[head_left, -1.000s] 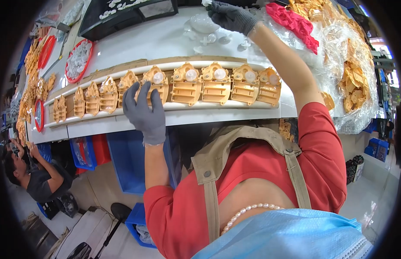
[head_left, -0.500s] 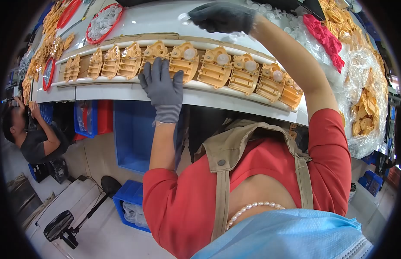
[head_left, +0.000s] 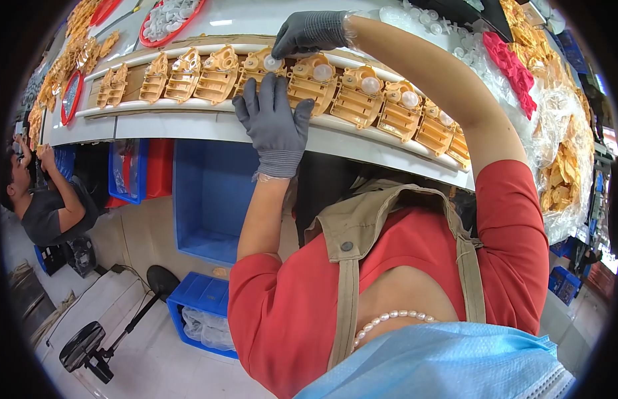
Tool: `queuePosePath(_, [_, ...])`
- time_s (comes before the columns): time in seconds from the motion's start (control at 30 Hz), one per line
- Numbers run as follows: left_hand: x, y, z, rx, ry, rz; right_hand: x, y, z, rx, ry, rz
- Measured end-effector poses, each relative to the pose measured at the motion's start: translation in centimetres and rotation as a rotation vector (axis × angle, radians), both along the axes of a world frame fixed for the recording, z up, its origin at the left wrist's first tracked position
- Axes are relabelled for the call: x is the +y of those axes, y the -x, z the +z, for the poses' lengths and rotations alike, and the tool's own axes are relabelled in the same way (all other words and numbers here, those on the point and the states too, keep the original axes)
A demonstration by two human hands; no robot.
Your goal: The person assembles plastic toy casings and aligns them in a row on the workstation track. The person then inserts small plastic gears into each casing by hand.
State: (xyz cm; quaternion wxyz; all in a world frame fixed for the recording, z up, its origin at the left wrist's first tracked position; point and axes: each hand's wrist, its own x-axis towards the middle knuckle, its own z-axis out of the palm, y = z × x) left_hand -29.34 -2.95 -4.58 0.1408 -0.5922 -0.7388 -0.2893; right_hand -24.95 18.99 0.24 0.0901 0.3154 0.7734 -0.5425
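Observation:
A row of orange plastic housings lies along a white-edged track, several with a round white plastic piece set in the upper part. My left hand, in a grey glove, rests with spread fingers on the lower part of one housing. Above that same housing, my gloved right hand pinches a round white plastic piece against its upper part. The fingertips partly cover the piece. Housings further left show no white disc.
A red-rimmed tray of white pieces stands at the back left, a smaller red-rimmed tray at the far left. White parts, pink cloth and bagged orange parts lie right. Below are a blue bin and another person.
My right hand has come down and left, bringing the white piece onto a housing. My left hand has shifted slightly right in view; the row appears shifted relative to the camera.

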Motion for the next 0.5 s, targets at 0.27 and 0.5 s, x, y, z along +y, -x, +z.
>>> queuePosePath(0.27, [0.1, -0.1, 0.2, -0.017, -0.027, -0.004, -0.9, -0.6, 1.2, -0.003, -0.29, 0.04])
queuePosePath(0.5, [0.2, 0.1, -0.4, 0.022, -0.061, -0.016, 1.4, -10.6, 6.8, 0.075, -0.581, 0.051])
